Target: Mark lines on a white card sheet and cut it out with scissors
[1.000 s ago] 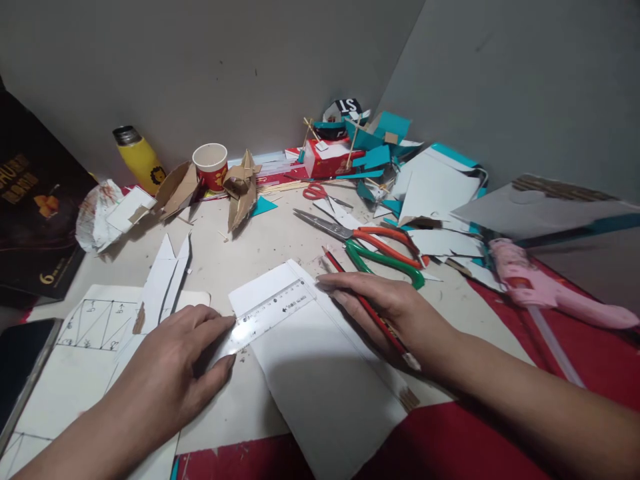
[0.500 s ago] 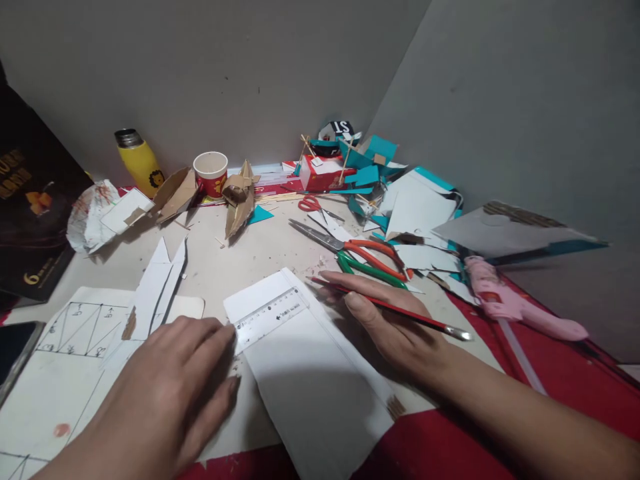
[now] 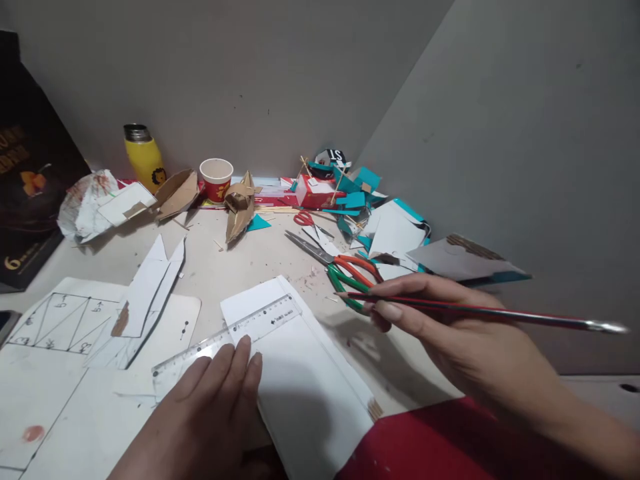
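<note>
A clear plastic ruler [image 3: 270,317] lies slantwise across the upper part of a white cardboard piece [image 3: 300,373], whose corrugated brown edge shows at the lower right. My left hand [image 3: 215,393] rests flat on the ruler's lower edge and the cardboard's left side, fingers stretched out close together, covering part of the ruler. To the right, raised above the table, my right hand [image 3: 450,340] pinches a red and black pencil [image 3: 480,312] between thumb and fingers. Its tip points left, apart from the cardboard. Behind the pencil tip lie orange- and green-handled scissors [image 3: 345,267].
A sheet with drawn triangles [image 3: 65,320] and cut white strips [image 3: 150,287] lie at left. Along the back stand a yellow bottle [image 3: 143,157], a paper cup [image 3: 217,180] and cardboard scraps [image 3: 240,210]. Small red scissors [image 3: 305,219] and blue-white scraps [image 3: 395,230] sit at back right.
My right hand has lifted and moved right with the pencil, away from the cardboard. My left hand has shifted right onto the ruler and the cardboard's edge. The camera's view has shifted.
</note>
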The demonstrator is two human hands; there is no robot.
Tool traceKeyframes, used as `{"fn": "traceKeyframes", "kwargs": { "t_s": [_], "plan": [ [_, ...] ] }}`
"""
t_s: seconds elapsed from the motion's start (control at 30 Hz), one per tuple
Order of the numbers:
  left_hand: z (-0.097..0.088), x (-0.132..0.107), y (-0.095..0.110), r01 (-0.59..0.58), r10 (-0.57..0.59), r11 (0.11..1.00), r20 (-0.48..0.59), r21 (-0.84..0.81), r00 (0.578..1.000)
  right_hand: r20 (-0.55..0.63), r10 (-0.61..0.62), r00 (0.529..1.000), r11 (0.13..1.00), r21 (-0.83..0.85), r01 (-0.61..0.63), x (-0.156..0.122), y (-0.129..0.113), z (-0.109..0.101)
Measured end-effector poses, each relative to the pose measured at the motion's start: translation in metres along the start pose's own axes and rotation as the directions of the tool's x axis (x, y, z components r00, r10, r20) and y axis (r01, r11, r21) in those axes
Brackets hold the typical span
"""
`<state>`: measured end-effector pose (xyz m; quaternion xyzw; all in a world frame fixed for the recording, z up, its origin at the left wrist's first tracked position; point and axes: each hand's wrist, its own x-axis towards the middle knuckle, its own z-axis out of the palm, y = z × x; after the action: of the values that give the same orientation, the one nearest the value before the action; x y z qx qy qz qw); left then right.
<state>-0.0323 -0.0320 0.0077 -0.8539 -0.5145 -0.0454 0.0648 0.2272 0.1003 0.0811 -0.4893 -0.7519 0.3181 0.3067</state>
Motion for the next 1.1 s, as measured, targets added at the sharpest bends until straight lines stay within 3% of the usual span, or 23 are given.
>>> {"fn": "traceKeyframes", "kwargs": {
  "t_s": [0.07,0.17,0.23,0.33,0.47,0.73,0.93,1.1],
  "plan": [
    [-0.01,0.003,0.001,-0.005,0.003,1.0,0.04,0.031,0.999,-0.005,-0.028,1.0,0.999,0.032,0.028,0.004,-0.004,0.0],
    [-0.018,0.006,0.004,-0.011,0.009,0.998,0.03,0.059,0.999,0.05,-0.075,0.996,0.969,0.238,0.061,0.017,-0.009,0.016],
    [-0.017,0.006,0.007,0.015,-0.016,0.996,0.016,0.087,1.0,0.12,-0.13,0.984,0.917,0.392,0.074,0.031,-0.013,0.032],
    [-0.011,0.005,0.008,0.055,-0.055,0.995,-0.003,0.086,0.998,0.175,-0.193,0.965,0.867,0.491,0.084,0.05,-0.016,0.057],
    [-0.008,0.002,0.0,0.124,-0.124,0.992,-0.017,0.028,0.992,0.181,-0.154,0.971,0.818,0.574,0.022,0.063,-0.011,0.078],
    [-0.019,0.007,-0.03,0.108,-0.104,0.994,-0.124,0.021,0.987,0.18,-0.013,0.984,0.75,0.652,-0.109,0.059,0.013,0.078],
    [-0.021,0.011,-0.029,0.129,-0.133,0.99,-0.059,-0.057,0.989,0.196,0.011,0.981,0.753,0.643,-0.137,0.061,0.016,0.076],
    [-0.016,0.014,-0.031,0.184,-0.184,0.974,0.013,-0.135,0.983,0.264,-0.032,0.964,0.75,0.644,-0.151,0.057,0.001,0.079]
  ]
}}
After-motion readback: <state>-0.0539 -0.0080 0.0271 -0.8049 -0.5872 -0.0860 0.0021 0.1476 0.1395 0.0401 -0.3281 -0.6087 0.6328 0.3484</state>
